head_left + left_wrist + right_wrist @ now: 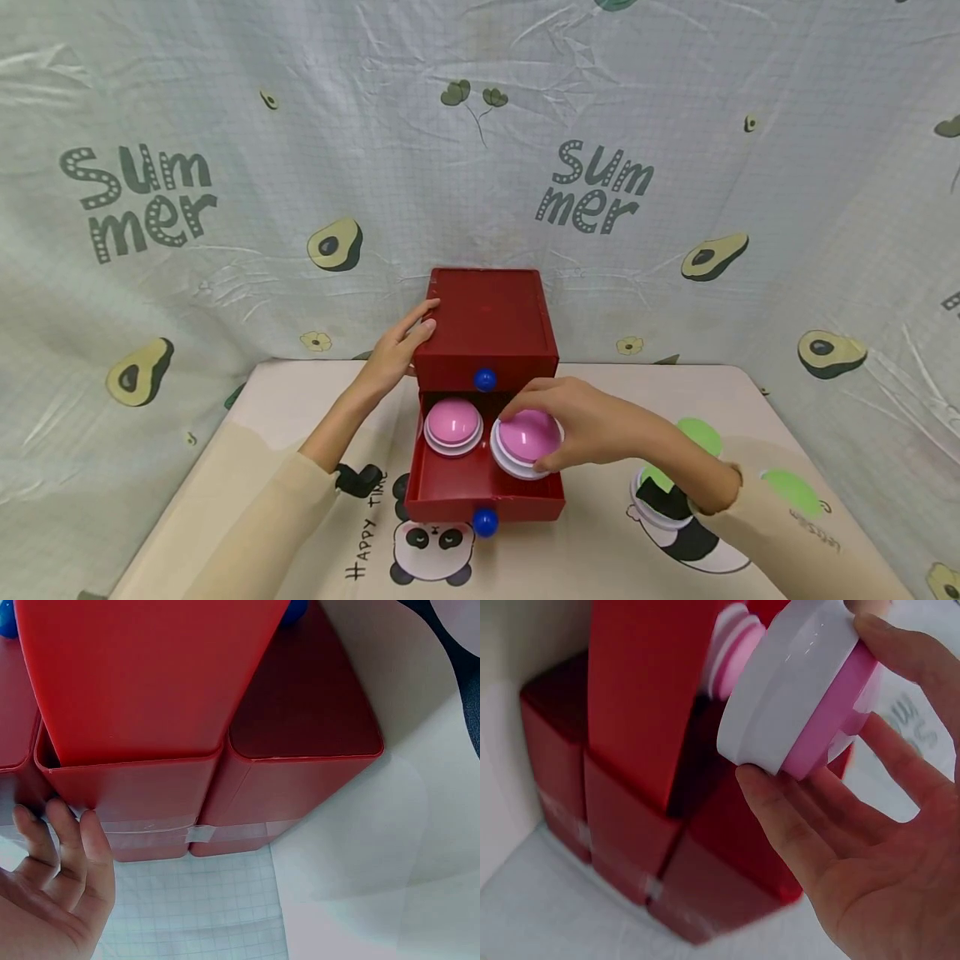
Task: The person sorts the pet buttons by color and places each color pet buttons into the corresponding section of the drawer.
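Observation:
My right hand (pixel 592 421) grips a pink dome push button (pixel 529 435) with a white base, thumb and fingers spread around its rim. It is over the right side of a pulled-out red drawer (pixel 483 493). In the right wrist view the held button (pixel 780 690) is tipped on its side, its white base towards the drawer. A second pink button (pixel 453 422) sits in the drawer's left part. My left hand (pixel 392 357) rests against the left side of the red drawer cabinet (pixel 487 315); in the left wrist view its fingertips (pixel 94 825) touch the red wall.
Blue round knobs (pixel 485 522) mark the drawer fronts. A green button with a white base (pixel 648 510) stands on the printed tablecloth (pixel 585 558) at the right, partly covered by my right wrist. A patterned curtain (pixel 480 192) hangs behind the cabinet.

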Demonstrator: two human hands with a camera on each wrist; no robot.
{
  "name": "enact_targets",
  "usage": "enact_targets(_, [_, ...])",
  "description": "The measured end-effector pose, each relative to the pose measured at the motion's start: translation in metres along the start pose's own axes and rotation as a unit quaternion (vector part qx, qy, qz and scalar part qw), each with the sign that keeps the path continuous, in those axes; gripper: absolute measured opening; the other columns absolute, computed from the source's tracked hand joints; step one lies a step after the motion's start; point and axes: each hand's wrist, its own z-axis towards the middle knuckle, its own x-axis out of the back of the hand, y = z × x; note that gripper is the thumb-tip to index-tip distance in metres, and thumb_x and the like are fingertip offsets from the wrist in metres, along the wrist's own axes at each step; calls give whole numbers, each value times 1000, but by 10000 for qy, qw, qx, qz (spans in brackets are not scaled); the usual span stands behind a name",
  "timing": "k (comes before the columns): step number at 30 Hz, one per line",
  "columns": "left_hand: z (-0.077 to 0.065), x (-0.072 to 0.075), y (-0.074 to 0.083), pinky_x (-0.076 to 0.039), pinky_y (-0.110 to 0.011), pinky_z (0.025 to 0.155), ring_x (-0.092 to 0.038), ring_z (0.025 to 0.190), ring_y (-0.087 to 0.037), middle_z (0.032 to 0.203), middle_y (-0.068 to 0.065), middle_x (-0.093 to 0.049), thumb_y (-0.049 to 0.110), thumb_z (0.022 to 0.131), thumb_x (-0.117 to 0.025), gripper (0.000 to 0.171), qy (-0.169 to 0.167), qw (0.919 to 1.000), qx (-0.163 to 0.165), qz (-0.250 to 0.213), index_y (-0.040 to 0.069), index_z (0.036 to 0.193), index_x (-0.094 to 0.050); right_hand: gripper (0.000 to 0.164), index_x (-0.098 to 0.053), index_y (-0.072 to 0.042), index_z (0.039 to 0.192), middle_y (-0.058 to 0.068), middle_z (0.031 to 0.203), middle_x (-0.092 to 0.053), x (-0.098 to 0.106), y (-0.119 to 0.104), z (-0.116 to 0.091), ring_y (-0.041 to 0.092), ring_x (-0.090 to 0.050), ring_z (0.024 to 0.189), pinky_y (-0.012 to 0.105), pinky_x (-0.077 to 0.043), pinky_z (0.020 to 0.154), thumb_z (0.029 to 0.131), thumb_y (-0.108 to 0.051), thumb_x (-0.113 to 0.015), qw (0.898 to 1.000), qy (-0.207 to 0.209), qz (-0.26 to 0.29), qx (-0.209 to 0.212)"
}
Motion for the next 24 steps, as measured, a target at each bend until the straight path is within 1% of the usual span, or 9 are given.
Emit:
enact_targets(4, [0, 0, 0, -62, -32, 67, -72, 82, -15, 133, -32, -62, 37, 109, -45, 54, -10, 10000, -14, -33, 29, 161, -37, 59, -68, -26, 133, -3, 132, -65, -13, -3, 15, 18, -58, 123, 28, -58, 90, 78, -26, -90, 9992, -337, -39, 210])
enact_targets(7, [0, 0, 0, -62, -32, 67, -73, 82, -15, 134, -32, -62, 37, 109, -45, 54, -16, 10000, -10, -96, 28, 161, -37, 58, -67, -24, 134, -1, 133, -65, -20, -7, 24, 19, -57, 125, 28, -57, 92, 80, -27, -88, 9979, -535, -182, 321])
enact_targets(10, [0, 0, 1, -62, -33, 67, -73, 83, -15, 135, -32, -61, 37, 109, -46, 54, -25, 9999, -7, -153, 28, 161, -37, 58, -67, -25, 135, -1, 133, -65, -25, -10, 32, 18, -56, 125, 29, -54, 96, 82, -28, -87, 9964, -721, -307, 331])
enact_targets(15, [0, 0, 0, -62, -33, 67, -73, 82, -15, 135, -32, -61, 38, 109, -46, 53, -14, 9999, -5, -172, 29, 161, -37, 56, -66, -26, 136, -3, 133, -66, -32, -14, 43, 16, -55, 123, 34, -50, 99, 83, -29, -84, 9941, -989, -294, 338])
enact_targets(19, [0, 0, -1, -62, -34, 67, -73, 84, -16, 136, -31, -61, 38, 109, -46, 53, -17, 9999, 0, -170, 30, 161, -38, 54, -66, -27, 136, -4, 134, -65, -36, -15, 51, 13, -55, 122, 30, -51, 97, 84, -31, -81, 9927, -1107, -306, 370])
enact_targets(24, [0, 0, -2, -63, -36, 69, -74, 90, -20, 138, -30, -61, 39, 109, -47, 54, -21, 9999, 31, -120, 30, 161, -37, 54, -67, -29, 135, -2, 135, -62, -40, -16, 57, 14, -53, 124, 28, -53, 94, 83, -32, -82, 9922, -1174, -353, 236])
